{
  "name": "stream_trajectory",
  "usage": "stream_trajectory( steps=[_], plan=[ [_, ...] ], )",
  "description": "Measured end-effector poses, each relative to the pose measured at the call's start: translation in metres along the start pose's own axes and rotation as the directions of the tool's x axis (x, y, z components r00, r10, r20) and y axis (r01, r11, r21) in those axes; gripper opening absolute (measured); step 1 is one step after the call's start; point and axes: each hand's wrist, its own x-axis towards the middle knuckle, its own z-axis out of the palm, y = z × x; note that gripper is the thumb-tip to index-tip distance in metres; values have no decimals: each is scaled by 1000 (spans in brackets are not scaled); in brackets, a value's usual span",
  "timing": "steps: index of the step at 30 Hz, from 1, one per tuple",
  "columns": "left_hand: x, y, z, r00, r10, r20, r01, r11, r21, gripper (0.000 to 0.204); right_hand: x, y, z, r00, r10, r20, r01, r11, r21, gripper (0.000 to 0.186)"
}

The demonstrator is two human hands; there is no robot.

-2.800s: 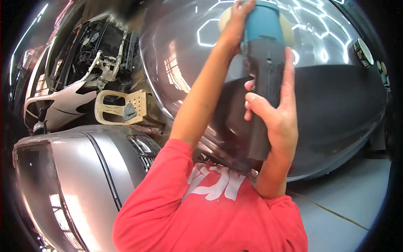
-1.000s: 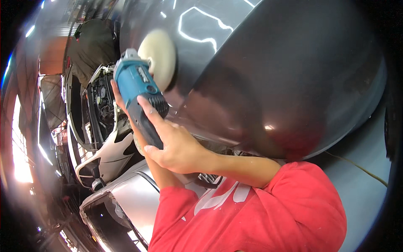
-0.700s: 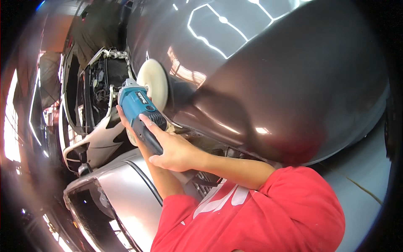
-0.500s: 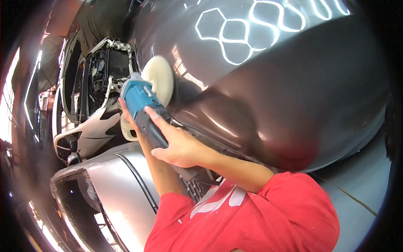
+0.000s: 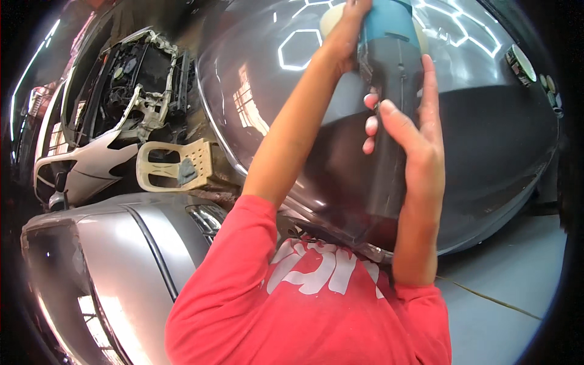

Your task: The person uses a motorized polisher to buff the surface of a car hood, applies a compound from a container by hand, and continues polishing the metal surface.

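My two hands hold a polisher over a dark, glossy car panel (image 5: 340,158). The polisher (image 5: 392,73) has a teal head end and a dark grey body, and points away from me. Near its head, my left hand (image 5: 350,36) is closed on the side of the tool. My right hand (image 5: 423,137) wraps the dark body lower down, its index finger stretched along the side. Part of the pale round pad (image 5: 331,21) shows beyond my left hand; the tool hides the rest. Whether the pad touches the panel I cannot tell.
Left of the panel stands a beige plastic chair (image 5: 176,164) with a grey cloth (image 5: 187,171) on it. A silver car (image 5: 121,243) is at lower left, behind it a white car (image 5: 91,170) with its front stripped. A can-like container (image 5: 521,65) sits at the panel's far right.
The polisher has swung from the panel's left edge to the right and farther away, both hands staying on it. The view has shifted, bringing the chair and the container into sight.
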Motion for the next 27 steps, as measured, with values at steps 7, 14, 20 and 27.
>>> stream_trajectory(
  steps=[7, 14, 20, 27],
  plan=[
    [-58, -2, -42, 986, 126, -111, -136, 987, -88, 75, 44, 33, 28, 985, 48, 167, -43, 998, -37, 108],
    [-136, 38, -153, 862, 211, -462, -213, 976, 50, 72, 62, 105, 104, 859, 90, 504, -132, 990, 48, 108],
    [-184, 60, -173, 802, 143, -580, -203, 978, -39, 79, 75, 127, 139, 716, 249, 653, -214, 967, -134, 106],
    [-141, 62, -148, 804, 169, -570, -141, 986, 94, 80, 100, 117, 121, 795, 142, 589, -109, 990, -92, 105]
  ],
)
